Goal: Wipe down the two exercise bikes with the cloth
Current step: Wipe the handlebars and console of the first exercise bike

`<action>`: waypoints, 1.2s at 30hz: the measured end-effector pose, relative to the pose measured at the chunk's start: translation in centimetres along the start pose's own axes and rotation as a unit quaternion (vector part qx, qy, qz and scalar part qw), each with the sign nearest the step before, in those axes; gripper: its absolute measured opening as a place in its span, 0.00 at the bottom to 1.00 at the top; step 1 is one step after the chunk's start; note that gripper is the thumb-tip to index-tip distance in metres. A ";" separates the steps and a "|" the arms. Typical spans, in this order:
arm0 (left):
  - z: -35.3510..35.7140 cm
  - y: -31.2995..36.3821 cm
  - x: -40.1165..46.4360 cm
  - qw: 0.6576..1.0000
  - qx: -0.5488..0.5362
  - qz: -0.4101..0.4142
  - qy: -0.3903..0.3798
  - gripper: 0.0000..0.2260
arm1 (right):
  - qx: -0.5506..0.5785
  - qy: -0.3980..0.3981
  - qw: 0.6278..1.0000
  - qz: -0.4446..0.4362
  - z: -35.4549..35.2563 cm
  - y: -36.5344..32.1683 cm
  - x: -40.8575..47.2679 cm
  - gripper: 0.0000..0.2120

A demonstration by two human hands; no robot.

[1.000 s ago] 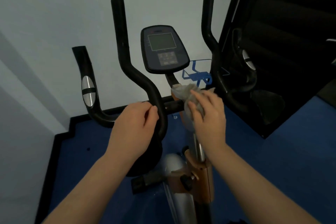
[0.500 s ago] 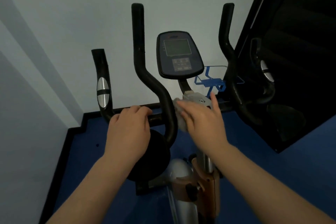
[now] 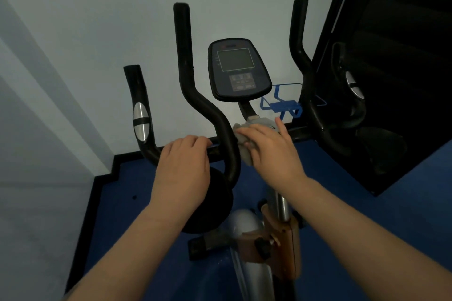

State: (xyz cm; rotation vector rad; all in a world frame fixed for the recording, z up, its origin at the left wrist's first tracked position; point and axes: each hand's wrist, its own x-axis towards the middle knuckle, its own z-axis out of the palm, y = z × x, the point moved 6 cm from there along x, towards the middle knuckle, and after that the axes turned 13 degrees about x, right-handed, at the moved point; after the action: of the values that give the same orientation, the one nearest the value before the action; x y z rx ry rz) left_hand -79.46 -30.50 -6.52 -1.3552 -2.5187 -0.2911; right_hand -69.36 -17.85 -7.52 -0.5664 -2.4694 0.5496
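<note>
Slid left since half a second ago — right hand (image 3: 271,151) pressing grey cloth (image 3: 241,145) flat against handlebar crossbar (image 3: 297,132); left hand (image 3: 184,166) gripping crossbar; risks cloth bunching, slipping off — loose flat-fingered hold.

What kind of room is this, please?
Probably a small gym or home workout corner: an exercise bike with a console stands on blue floor, and the right hand presses a cloth to it.
</note>
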 end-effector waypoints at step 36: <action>1.1 1.8 1.3 0.987 -0.143 -0.063 -0.026 0.13 | 0.036 -0.159 0.951 0.263 0.1 5.8 8.8 0.14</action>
State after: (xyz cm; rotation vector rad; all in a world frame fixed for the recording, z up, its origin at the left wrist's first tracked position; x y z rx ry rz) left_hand -78.81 -28.15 -7.04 -1.3148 -2.6918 -0.6749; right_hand -74.60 -8.70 -6.83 -1.2030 -2.5702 1.0003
